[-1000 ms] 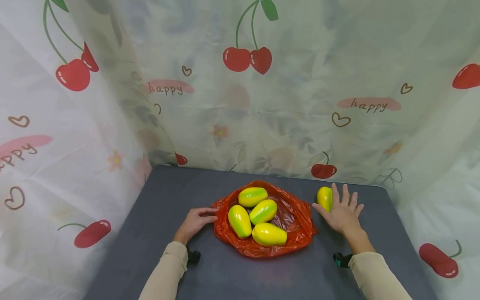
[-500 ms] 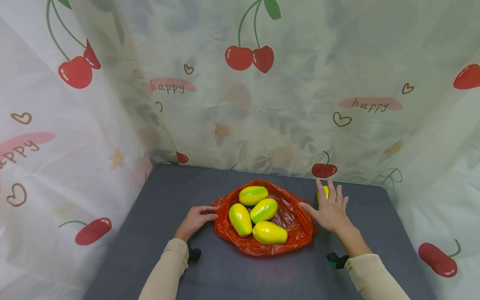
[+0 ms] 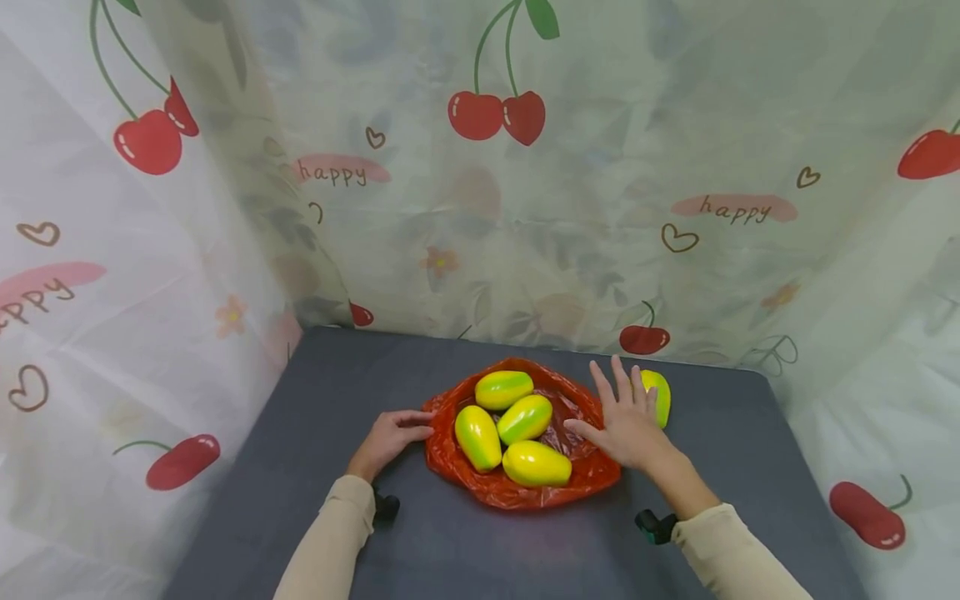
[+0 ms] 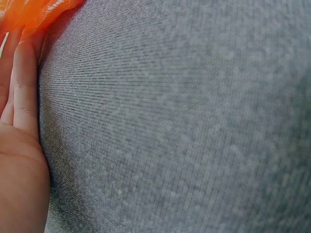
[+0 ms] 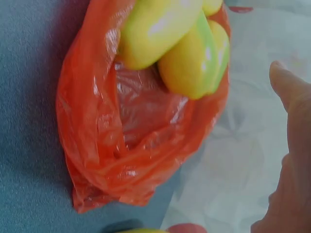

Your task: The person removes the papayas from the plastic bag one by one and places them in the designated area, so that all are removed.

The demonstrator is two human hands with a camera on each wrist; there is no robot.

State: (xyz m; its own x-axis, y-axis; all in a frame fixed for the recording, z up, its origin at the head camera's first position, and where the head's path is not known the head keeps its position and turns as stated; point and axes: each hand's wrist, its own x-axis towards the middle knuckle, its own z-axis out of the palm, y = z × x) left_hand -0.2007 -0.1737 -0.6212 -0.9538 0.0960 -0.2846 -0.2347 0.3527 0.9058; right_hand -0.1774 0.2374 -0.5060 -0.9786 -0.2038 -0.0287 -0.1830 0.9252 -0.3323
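Note:
A red plastic bag [image 3: 517, 498] lies on the table with its mouth spread wide. Several glossy, oblong yellow-green fruits [image 3: 537, 464] sit inside, toward its left; the right wrist view shows the bag's bare inner floor beside the fruits [image 5: 187, 63]. My left hand [image 3: 390, 442] rests at the bag's left edge, its fingers extended and touching the plastic [image 4: 46, 17]. Above the bag's right rim my right hand [image 3: 633, 429] is spread, holding nothing. Behind it, one more yellow-green fruit [image 3: 660, 400] lies on the table outside the bag, partly hidden by the fingers.
The dark grey table [image 3: 555, 550] ends at a light curtain [image 3: 570, 225] printed with cherries, hearts and the word "happy". The curtain also hangs at both sides. A dark camera [image 3: 656, 527] is worn on the right wrist, another [image 3: 386, 507] on the left.
My right hand has moved left from the lone fruit to over the bag's right rim, still spread and holding nothing. The left hand stays at the bag's edge.

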